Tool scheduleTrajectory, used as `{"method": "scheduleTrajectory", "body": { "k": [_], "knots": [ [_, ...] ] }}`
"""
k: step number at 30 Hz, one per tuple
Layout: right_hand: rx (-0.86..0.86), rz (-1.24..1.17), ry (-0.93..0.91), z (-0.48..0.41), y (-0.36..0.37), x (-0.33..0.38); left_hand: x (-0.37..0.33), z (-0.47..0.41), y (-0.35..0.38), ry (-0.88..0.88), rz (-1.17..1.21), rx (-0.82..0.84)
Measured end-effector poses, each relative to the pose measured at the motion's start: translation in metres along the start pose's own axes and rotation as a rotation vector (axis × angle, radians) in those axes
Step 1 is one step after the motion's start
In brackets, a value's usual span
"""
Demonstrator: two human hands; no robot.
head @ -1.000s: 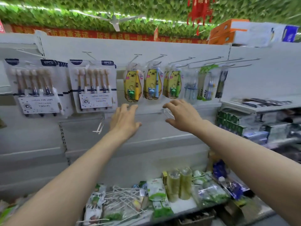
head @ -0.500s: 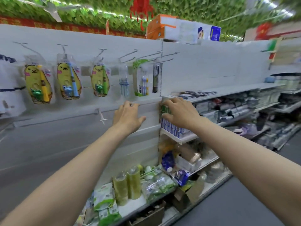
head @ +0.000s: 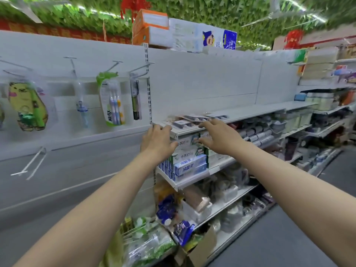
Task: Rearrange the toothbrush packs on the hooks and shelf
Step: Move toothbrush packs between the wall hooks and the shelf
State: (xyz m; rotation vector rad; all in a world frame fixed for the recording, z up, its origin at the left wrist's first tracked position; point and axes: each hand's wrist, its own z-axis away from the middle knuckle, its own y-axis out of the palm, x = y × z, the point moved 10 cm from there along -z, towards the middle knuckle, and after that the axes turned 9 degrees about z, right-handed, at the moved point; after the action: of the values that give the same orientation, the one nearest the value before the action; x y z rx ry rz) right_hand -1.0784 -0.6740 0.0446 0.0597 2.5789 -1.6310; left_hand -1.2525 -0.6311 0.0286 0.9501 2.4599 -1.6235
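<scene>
hands empty and loosely spread, the left hand [head: 157, 143] hovers at the front corner of the shelf [head: 256, 112], the right hand [head: 219, 137] just short of the toothbrush packs [head: 189, 121] lying flat on it.

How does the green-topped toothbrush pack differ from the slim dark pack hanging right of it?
The green-topped pack is wide, with several pale brushes; the slim dark pack is narrow, apparently with one dark brush. The green-topped pack has a bright green header; the slim dark pack's top looks greyish. Both hang upright on hooks.
</scene>
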Motion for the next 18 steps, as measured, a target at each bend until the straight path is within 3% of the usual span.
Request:
{"method": "scheduleTrajectory", "body": {
  "k": [18],
  "knots": [
    [0.003,0.030,-0.014,-0.212,0.117,-0.216,-0.058,-0.266,0.165,-0.031,0.035,0.008]
  ]
}}
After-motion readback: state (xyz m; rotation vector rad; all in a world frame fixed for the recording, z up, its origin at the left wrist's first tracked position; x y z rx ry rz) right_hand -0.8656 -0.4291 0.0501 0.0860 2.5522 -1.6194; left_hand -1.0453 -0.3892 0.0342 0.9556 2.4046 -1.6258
